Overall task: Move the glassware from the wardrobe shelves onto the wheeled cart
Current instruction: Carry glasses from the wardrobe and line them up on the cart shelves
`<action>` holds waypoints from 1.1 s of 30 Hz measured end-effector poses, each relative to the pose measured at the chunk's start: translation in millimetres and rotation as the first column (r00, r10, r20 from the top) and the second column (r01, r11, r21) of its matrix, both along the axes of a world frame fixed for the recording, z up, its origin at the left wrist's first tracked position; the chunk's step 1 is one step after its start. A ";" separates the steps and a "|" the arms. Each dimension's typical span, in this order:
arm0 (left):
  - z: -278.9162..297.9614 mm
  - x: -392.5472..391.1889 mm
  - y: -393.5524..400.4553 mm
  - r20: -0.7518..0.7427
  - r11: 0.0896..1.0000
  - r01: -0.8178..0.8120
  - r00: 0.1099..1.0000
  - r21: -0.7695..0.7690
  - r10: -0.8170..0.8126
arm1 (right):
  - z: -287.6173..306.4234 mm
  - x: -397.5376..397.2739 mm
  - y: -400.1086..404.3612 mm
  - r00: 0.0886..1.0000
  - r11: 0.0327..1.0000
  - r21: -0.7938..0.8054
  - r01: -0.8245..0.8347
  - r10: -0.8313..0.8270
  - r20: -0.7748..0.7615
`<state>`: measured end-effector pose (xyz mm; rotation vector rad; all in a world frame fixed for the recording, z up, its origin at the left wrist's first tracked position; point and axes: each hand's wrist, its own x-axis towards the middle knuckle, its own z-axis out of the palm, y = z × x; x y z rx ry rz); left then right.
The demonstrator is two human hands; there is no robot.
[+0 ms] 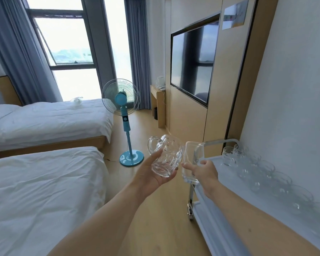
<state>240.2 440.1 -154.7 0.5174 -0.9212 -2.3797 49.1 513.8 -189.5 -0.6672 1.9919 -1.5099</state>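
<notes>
My left hand (151,174) grips a faceted clear glass mug (165,157) round its base, tilted, handle pointing up and left. My right hand (201,171) holds a plain clear glass mug (189,161) by its handle, nearly upright. Both mugs hang in the air side by side, just left of the white wheeled cart (218,183). Along the back of the cart's top shelf stands a row of several clear glass cups (262,170). The wardrobe shelves are out of view.
Two white beds (44,182) fill the left side. A blue standing fan (125,122) stands on the wood floor ahead. A wall TV (192,60) and a small desk with a kettle (160,81) lie beyond. The cart has a lower shelf (209,217).
</notes>
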 end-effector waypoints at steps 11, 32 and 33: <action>-31.4 -104.6 -87.1 -0.001 0.991 0.075 0.997 0.115 -0.075 | -22.0 -92.9 -49.7 0.991 0.992 -0.003 0.124 -0.123 0.051; -90.8 -318.4 -181.4 0.345 0.722 0.690 0.666 0.049 -0.661 | -77.2 -210.1 -51.0 0.752 0.764 0.106 0.637 -0.645 0.134; -93.6 -324.8 -183.1 0.379 0.702 0.712 0.645 0.018 -0.664 | -80.8 -210.2 -47.9 0.732 0.745 0.111 0.658 -0.667 0.140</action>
